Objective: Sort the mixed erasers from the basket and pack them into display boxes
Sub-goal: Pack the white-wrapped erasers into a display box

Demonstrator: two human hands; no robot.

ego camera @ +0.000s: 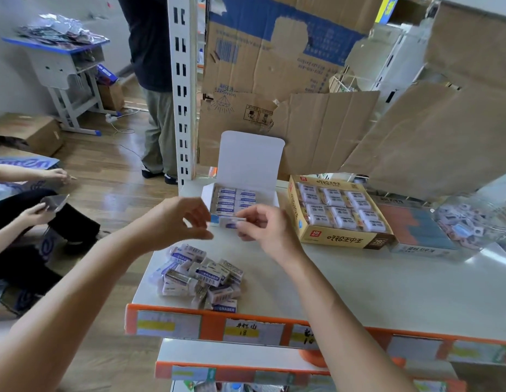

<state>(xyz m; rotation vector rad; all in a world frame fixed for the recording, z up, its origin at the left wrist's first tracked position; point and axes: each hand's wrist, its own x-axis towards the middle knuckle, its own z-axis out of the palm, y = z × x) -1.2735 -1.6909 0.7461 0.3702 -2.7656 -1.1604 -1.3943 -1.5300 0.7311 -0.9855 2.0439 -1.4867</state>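
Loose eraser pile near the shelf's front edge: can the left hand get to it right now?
Probably yes. The pile lies uncovered on the shelf, just nearer the person than the left hand. The right hand pinches the eraser, so the left looks free to drop.

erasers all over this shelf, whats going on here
A person holds one blue-and-white eraser between left hand and right hand, just in front of an open white display box partly filled with the same kind. A loose pile of them lies nearer on the shelf. The yellow box to the right is already full.
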